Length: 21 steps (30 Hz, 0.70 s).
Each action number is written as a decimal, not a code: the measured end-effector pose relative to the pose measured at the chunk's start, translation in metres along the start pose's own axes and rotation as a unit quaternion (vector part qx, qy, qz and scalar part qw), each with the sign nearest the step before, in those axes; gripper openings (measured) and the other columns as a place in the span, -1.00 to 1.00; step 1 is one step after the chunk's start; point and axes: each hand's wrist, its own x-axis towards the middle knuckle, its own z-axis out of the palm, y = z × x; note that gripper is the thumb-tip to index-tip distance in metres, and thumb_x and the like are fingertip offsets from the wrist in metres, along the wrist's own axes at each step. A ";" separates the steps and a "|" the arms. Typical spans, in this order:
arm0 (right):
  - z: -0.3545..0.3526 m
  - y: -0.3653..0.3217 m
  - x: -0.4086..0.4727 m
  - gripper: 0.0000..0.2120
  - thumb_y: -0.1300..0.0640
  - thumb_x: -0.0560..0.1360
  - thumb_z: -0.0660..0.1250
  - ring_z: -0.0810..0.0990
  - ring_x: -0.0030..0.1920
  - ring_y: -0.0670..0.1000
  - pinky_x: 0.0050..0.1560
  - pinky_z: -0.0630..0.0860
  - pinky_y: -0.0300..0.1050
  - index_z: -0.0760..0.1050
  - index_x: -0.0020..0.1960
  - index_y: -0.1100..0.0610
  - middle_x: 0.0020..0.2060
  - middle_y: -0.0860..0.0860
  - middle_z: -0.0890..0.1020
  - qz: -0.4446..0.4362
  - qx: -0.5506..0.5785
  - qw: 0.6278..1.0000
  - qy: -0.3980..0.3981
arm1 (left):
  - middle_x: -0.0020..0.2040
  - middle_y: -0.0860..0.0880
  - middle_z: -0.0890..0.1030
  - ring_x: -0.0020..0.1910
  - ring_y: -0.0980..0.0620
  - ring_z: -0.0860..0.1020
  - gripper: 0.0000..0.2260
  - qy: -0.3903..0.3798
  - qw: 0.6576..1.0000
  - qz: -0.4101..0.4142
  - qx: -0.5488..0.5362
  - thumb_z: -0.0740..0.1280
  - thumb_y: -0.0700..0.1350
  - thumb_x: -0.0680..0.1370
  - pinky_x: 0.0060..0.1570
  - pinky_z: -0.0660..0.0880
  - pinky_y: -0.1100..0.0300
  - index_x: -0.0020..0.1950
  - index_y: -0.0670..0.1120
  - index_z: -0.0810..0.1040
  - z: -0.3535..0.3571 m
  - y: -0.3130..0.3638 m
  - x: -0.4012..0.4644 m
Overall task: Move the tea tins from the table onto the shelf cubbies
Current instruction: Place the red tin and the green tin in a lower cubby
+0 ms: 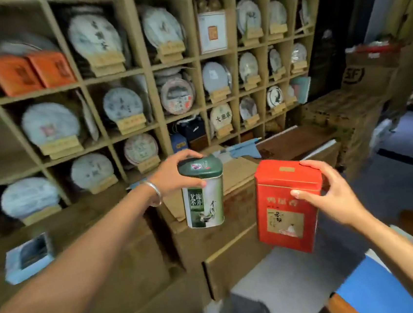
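Note:
My left hand (174,173) grips the lid end of a green-and-white tea tin (204,202) and holds it upright in the air. In my right hand (329,194) is a red tea tin (286,206), held by its upper right edge with thumb in front and fingers over the top. Both tins hang in front of stacked cardboard boxes, below the wooden shelf cubbies (144,71). Most cubbies hold round wrapped tea cakes on small stands. Two orange boxes (31,71) stand in an upper left cubby.
Brown cardboard boxes (224,243) are stacked against the shelf's foot. A light blue box (28,256) lies on a carton at the left. More cartons (370,73) pile up at the right. A blue surface (375,289) shows at the lower right.

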 end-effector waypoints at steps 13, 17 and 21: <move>0.289 -0.233 0.091 -0.44 -0.01 0.20 0.54 0.68 -0.07 -0.09 -0.19 0.63 -0.20 0.51 0.18 -0.09 -0.04 -0.09 0.68 -0.096 0.208 0.959 -0.166 | -0.02 -0.03 0.64 -0.12 0.08 0.64 -0.50 0.234 0.971 -0.041 0.029 0.63 -0.06 0.21 -0.18 0.57 0.27 0.05 0.01 0.49 -0.287 -0.062 -0.213; 0.373 -0.291 0.092 -0.49 0.00 0.21 0.55 0.68 -0.13 -0.13 -0.31 0.60 -0.24 0.53 0.14 -0.12 -0.02 -0.05 0.66 -0.098 0.258 0.939 -0.207 | -0.01 0.07 0.64 -0.15 0.18 0.64 -0.48 0.281 0.957 -0.047 0.060 0.63 -0.06 0.22 -0.14 0.61 0.23 0.05 0.06 0.45 -0.353 -0.078 -0.272; 0.441 -0.340 0.096 -0.49 -0.10 0.20 0.56 0.69 -0.09 -0.11 -0.27 0.62 -0.18 0.53 0.13 -0.23 -0.04 -0.14 0.67 -0.115 0.251 0.924 -0.265 | -0.02 0.04 0.62 -0.13 0.08 0.64 -0.51 0.317 0.942 -0.072 0.087 0.62 0.05 0.20 -0.16 0.59 0.22 0.01 0.10 0.47 -0.403 -0.100 -0.319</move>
